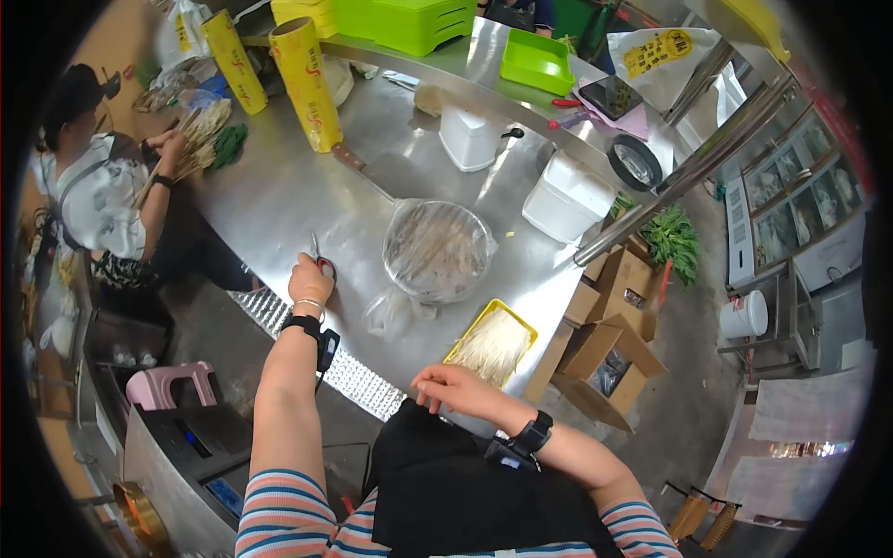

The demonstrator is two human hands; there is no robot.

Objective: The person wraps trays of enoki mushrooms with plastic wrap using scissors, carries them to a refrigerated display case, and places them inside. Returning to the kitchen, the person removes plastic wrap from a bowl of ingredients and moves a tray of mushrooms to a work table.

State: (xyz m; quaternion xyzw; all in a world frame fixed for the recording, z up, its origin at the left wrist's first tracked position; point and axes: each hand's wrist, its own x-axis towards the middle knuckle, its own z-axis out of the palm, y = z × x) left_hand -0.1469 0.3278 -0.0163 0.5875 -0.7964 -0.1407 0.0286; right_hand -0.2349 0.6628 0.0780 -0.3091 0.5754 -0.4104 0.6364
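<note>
My left hand (312,281) is closed on a pair of scissors (325,266) at the near edge of the steel table; the blades point away from me and a red handle loop shows beside the fingers. My right hand (456,386) hovers in front of my apron with loosely bent fingers and nothing visible in it. Just beyond it, a yellow tray (527,324) holds pale enoki mushrooms (490,346). A round bowl (439,251) covered in clear plastic sits mid-table, with a crumpled clear plastic bag (389,312) beside it.
A cleaver (367,170) lies behind the bowl. Two yellow film rolls (307,88) stand farther back, near white containers (567,195). A green tray (537,61) and phone (611,96) rest on the shelf. Another person (102,191) works at left. Cardboard boxes (609,372) stand right.
</note>
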